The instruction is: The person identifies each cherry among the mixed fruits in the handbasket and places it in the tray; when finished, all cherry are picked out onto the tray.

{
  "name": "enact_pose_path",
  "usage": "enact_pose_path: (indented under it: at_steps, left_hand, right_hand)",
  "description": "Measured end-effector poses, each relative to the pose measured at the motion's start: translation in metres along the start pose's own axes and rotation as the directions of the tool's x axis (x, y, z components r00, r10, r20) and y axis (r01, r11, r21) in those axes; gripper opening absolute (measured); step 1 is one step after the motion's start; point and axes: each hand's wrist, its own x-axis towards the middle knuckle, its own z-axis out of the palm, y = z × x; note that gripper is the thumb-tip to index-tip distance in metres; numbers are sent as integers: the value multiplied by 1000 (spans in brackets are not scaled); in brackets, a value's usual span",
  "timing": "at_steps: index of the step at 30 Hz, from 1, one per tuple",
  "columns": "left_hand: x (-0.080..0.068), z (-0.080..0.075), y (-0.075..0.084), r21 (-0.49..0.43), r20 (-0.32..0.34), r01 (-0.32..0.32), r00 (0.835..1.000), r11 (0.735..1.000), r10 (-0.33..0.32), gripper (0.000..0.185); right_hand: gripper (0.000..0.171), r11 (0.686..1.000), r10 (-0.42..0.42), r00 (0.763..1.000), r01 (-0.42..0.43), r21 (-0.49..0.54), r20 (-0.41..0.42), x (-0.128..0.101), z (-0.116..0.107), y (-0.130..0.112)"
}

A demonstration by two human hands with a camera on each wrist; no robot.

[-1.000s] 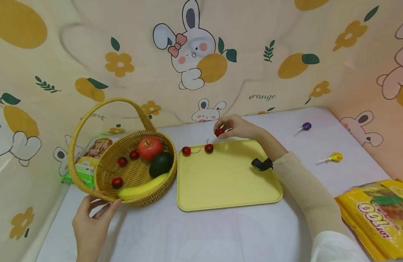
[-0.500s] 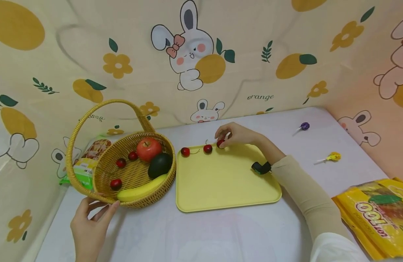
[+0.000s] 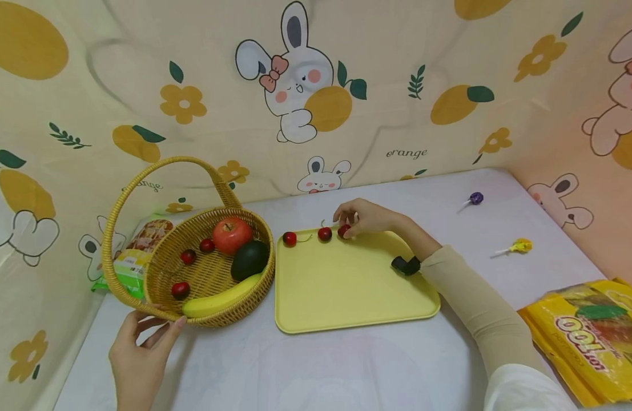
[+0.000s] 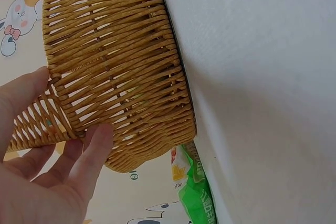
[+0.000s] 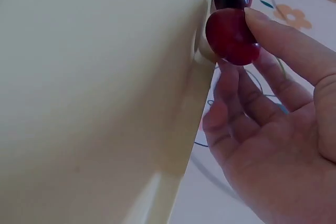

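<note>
The round tan wicker basket [image 3: 192, 268] is rough woven cane, the pale yellow plastic tray [image 3: 346, 291] smooth and matt, the small dark red cherry [image 5: 231, 38] glossy, and the white cloth-covered desk [image 4: 262, 77] finely textured.

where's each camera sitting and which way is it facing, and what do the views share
Head: worn on the head, looking forward and down at the yellow tray, wicker basket, both hands and a beige sleeve.
Left wrist: low beside the left hand, facing the basket's woven wall; fingers show.
Right wrist: low at the tray's rim, facing the right hand touching a cherry.
Shared: head and right wrist both show that cherry; head and left wrist, the basket.
</note>
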Motion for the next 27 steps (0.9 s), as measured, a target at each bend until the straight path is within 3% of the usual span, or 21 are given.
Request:
enact_pose_path:
  at_steps: [11, 27]
  left_hand:
    - [1, 0, -2, -3, 0, -5, 1000, 1000, 5, 45]
    - [0, 1, -1, -15, -8, -30, 1000, 999, 30, 44]
  right_hand:
    - [19, 999, 34, 999, -33, -28, 21, -1, 0, -2]
    - [32, 996, 31, 999, -33, -81, -27, -4, -1, -4]
